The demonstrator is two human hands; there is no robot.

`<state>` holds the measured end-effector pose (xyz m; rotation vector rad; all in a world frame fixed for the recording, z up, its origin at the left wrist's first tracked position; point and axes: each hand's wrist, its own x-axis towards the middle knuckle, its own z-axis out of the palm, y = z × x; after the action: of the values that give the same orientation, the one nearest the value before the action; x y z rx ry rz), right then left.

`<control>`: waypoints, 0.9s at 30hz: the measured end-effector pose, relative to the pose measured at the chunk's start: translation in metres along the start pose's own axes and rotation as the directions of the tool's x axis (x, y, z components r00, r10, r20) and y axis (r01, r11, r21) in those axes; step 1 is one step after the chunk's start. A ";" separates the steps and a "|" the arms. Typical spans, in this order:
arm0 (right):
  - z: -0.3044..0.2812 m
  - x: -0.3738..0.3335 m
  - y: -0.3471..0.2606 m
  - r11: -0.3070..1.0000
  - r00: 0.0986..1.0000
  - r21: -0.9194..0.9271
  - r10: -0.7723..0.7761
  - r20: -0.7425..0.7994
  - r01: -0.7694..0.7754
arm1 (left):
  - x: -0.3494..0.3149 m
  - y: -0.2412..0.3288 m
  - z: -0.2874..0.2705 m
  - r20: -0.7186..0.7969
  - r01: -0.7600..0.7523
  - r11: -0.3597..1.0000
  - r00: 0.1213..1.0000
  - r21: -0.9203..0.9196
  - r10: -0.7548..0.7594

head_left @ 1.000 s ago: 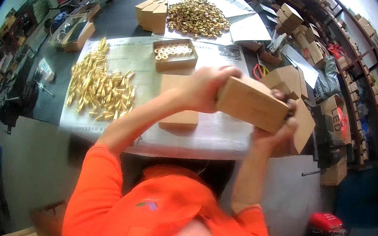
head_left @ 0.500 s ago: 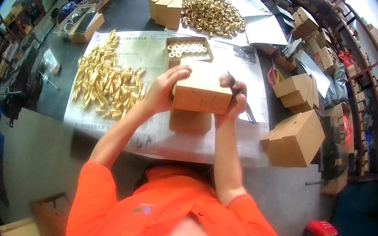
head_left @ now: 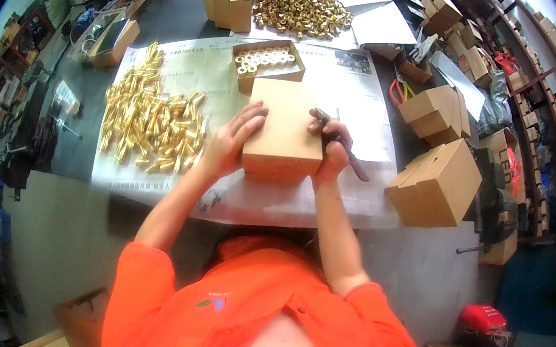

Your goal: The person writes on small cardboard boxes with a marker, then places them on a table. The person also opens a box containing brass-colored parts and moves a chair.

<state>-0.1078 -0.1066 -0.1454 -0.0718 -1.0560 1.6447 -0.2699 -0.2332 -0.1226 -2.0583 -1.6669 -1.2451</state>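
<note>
A plain brown cardboard box [head_left: 284, 122] stands on the newspaper in front of me. Below its top part a second layer of cardboard shows in front; whether that is a lid over a base or two stacked boxes, I cannot tell. My left hand [head_left: 234, 142] grips the box's left side, fingers over the top edge. Against the right side, my right hand [head_left: 333, 149] is closed round a dark slender tool [head_left: 356, 167] whose kind is unclear. Just beyond is an open carton [head_left: 270, 75] holding several pale, brass-coloured rings.
Gold-coloured tapered metal parts [head_left: 152, 120] are heaped on the newspaper [head_left: 214, 68] at left. Small brass fittings [head_left: 302, 8] form a pile at the back, beside upright cartons [head_left: 233, 5]. Cardboard boxes [head_left: 435, 182] stand to the right, near crowded shelves [head_left: 554, 131].
The upper cardboard piece, tilted and raised over the lower one before, now sits level on it. Both hands have come down with it, and the tool in my right hand shows more.
</note>
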 end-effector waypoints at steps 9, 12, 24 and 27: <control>-0.009 -0.001 -0.002 0.998 0.996 -0.058 -0.012 0.089 0.017 | 0.002 0.002 -0.013 0.236 -0.112 0.986 0.968 0.120 0.081; -0.010 0.002 0.001 0.999 0.991 -0.043 0.020 0.130 -0.015 | -0.001 0.006 -0.023 0.313 -0.113 0.980 0.948 0.161 0.058; 0.007 0.072 -0.022 0.916 0.943 -0.394 0.197 0.267 -0.079 | 0.037 -0.031 -0.026 0.025 0.433 0.826 0.890 -0.361 -0.456; -0.002 0.071 0.001 0.842 0.929 -0.540 0.204 0.309 -0.005 | 0.055 -0.050 0.020 0.062 0.464 0.803 0.877 -0.375 -0.477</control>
<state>-0.1338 -0.0481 -0.1145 -0.2072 -1.8060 1.4430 -0.3043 -0.1651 -0.1125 -1.8392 -2.1495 -1.8824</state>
